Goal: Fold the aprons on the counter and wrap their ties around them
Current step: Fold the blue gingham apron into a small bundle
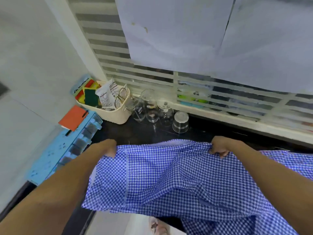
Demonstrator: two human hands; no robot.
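A blue-and-white checked apron [160,175] hangs stretched between my two hands over the front of the black counter [135,131]. My left hand [108,147] grips its upper left corner with curled fingers. My right hand [220,146] pinches the upper edge further right. The cloth sags in folds between them and drops past the counter's front edge. More checked fabric [298,160] lies on the counter at the right; whether it belongs to the same apron I cannot tell. No ties can be made out.
Several upturned glasses [152,107] stand at the back of the counter by the louvred window. A cream basket [111,109] of sponges and packets sits at the back left. A light blue rack [67,148] with an orange notebook [73,117] lines the left wall.
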